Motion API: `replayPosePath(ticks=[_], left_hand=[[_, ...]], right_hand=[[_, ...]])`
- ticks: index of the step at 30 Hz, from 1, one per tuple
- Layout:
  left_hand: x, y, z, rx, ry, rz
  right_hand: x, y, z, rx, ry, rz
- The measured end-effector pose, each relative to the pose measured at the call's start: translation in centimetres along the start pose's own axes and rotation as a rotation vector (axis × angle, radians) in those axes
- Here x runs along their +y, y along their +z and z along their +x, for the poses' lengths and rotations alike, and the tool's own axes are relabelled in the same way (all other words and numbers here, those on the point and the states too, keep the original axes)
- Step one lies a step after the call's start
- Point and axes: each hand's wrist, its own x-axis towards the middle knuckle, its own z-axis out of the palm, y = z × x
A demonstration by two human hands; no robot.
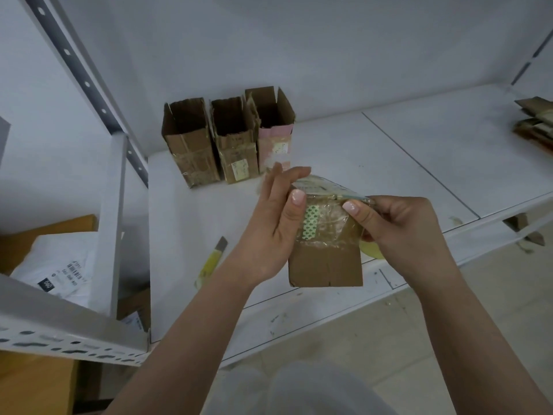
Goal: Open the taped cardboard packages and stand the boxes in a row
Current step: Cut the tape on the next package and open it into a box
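- Forearms rise from the bottom edge and meet at a flattened, taped cardboard package (326, 259) held above the front of the white shelf (389, 163).
- Yellow utility knife (211, 263): lies on the shelf left of the hands, near the left wrist, touched by neither hand.
- Three opened boxes (229, 139): stand upright in a row at the back of the shelf, flaps up, sides touching or nearly so; the rightmost is partly pink.
- Left hand (275, 226): wraps the package's left edge, thumb pressed on the near face beside a green-patterned tape patch, fingers behind the far side.
- Package: long axis roughly vertical, taped end uppermost, between the two hands and directly in front of the row.
- Right hand (401, 232): fingers curled, thumb and fingers pinching the upper right corner where clear tape and a pale label peel up. Judged, the next move is a pull away from the left hand's hold.
- Yellowish round object (372, 250): partly hidden under the right hand; cannot be identified.
- Stack of flat cardboard (535, 121): far right, well apart.
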Motion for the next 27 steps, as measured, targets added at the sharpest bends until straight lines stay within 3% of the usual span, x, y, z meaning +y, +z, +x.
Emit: replayPosePath(ticks=[7,13,17,22,27], left_hand=[[0.0,-0.5,-0.3,-0.098,0.022,-0.006],[-0.5,-0.7,-0.7,0.111,0.025,0.090],[0.0,-1.1,-0.6,0.159,0.059,0.151],[0.1,-1.8,-0.8,0.176,0.038,0.114],[0.9,-0.4,-1.6,0.174,-0.012,-0.090]], right_hand=[[0.0,0.1,-0.5,0.003,0.015,-0.051],[0.0,1.0,-0.9,-0.032,-0.060,-0.103],[-0.3,1.2,-0.9,-0.091,-0.123,-0.218],[-1.1,0.0,-1.5,-0.038,0.068,0.112],[-1.0,1.9,-1.9,0.003,-0.083,0.064]])
